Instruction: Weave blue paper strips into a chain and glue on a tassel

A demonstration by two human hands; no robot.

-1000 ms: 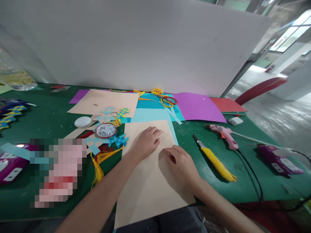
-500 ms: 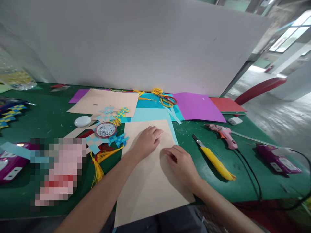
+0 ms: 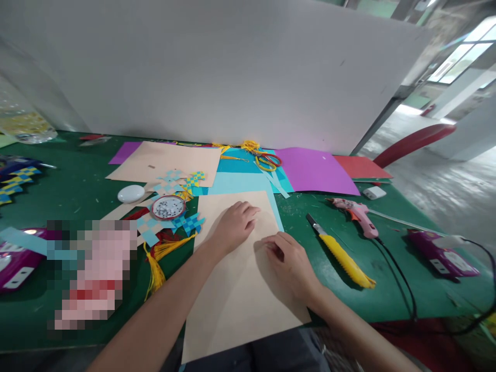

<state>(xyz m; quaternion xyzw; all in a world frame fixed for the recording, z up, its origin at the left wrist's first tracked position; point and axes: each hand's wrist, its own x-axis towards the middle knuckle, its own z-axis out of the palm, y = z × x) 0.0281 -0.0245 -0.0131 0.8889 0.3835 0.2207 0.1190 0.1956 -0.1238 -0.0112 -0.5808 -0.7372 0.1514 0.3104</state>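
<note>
A beige sheet of paper [image 3: 240, 299] lies in front of me, its near edge reaching over the table's front edge. On its upper part rests my left hand [image 3: 236, 227], palm down, open, with the fingers loosely bent and the thumb apart. Lower and to the right, my right hand [image 3: 289, 258] lies on the same sheet with its fingers loosely curled. A gap shows between its thumb and fingers, and I see nothing held there. Light blue paper [image 3: 277, 209] shows from under the sheet's right side. To the right of my right hand is a yellow utility knife [image 3: 343, 258].
A pink glue gun [image 3: 358, 214] and a purple power strip [image 3: 442, 253] with a black cord lie at right. Scissors [image 3: 267, 161] and purple card [image 3: 318, 170] are behind. At left are a dish of beads [image 3: 168, 207], woven paper pieces [image 3: 189, 223] and yellow tassels [image 3: 156, 268].
</note>
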